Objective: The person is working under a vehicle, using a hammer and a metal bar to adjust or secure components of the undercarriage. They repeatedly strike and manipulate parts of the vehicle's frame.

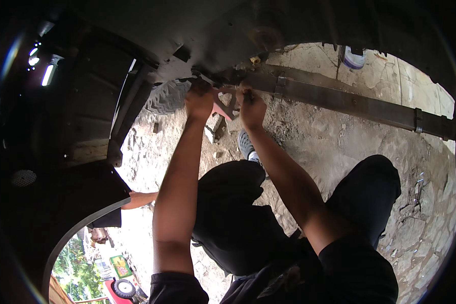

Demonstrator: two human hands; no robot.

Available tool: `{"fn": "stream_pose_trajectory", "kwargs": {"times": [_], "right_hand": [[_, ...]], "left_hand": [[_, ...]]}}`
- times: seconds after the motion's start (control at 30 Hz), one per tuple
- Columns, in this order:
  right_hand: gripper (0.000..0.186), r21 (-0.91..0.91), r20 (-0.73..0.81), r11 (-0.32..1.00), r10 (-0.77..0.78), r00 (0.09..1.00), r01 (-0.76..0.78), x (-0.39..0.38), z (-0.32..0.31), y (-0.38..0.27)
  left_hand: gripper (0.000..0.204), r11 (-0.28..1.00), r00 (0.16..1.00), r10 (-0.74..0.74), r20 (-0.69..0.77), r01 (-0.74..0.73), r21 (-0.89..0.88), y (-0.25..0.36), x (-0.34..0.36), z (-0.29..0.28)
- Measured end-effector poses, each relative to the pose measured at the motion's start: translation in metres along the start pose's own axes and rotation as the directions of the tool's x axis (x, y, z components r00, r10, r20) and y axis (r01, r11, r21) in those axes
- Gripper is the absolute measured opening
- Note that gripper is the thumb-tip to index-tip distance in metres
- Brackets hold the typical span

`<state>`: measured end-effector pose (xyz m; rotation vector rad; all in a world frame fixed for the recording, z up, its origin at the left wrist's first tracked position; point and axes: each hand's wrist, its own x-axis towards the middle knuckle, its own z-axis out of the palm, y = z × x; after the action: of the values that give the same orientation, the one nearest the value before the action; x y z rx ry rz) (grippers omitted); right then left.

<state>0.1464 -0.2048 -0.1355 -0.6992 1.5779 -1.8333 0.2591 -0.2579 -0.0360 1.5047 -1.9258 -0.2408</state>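
The reddish bracket (220, 107) lies between the curled left hand (199, 103) and right hand (252, 109); whether either grips it, I cannot tell. A pale container (354, 59) sits far right.

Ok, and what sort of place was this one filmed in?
Probably a rough, open-air vehicle-repair spot, seen from under or beside a vehicle: there is what looks like a clamped leaf spring, a chunky-treaded tire and bare, stony ground.

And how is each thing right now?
Left hand: raised, grip hidden.
Right hand: raised, curled, hold unclear.
Reddish bracket: between the hands, partly hidden.
Long metal bar: banded, slanting in view.
Tyre: partly hidden.
Ground: rough, stony.
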Motion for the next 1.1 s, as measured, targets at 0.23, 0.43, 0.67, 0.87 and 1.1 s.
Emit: {"fn": "stream_pose_trajectory", "kwargs": {"times": [0.23,0.43,0.67,0.87,1.1], "right_hand": [[0.030,-0.077,-0.047,0.940,-0.336,0.941,0.332,0.039,0.015,-0.008],[0.061,-0.339,0.267,0.631,-0.647,0.715,0.698,0.035,0.036,-0.003],[0.073,-0.419,0.397,0.648,-0.499,0.770,0.636,0.047,0.049,-0.011],[0.053,-0.446,0.480,0.718,-0.312,0.820,0.534,0.040,0.035,-0.028],[0.034,-0.429,0.511,0.580,-0.476,0.716,0.693,0.052,0.033,-0.033]], "left_hand": [[0.029,0.991,0.980,-0.108,0.168,0.093,0.097,0.011,-0.016,-0.002],[0.047,0.978,0.959,-0.142,0.246,0.174,-0.114,-0.010,-0.024,-0.009],[0.043,0.998,0.972,-0.026,0.232,0.013,0.060,-0.024,-0.014,-0.002],[0.034,0.983,0.955,-0.186,0.231,0.183,0.035,-0.005,-0.005,0.003],[0.056,0.931,0.919,-0.311,0.242,0.346,-0.116,-0.026,0.003,0.008]]}}
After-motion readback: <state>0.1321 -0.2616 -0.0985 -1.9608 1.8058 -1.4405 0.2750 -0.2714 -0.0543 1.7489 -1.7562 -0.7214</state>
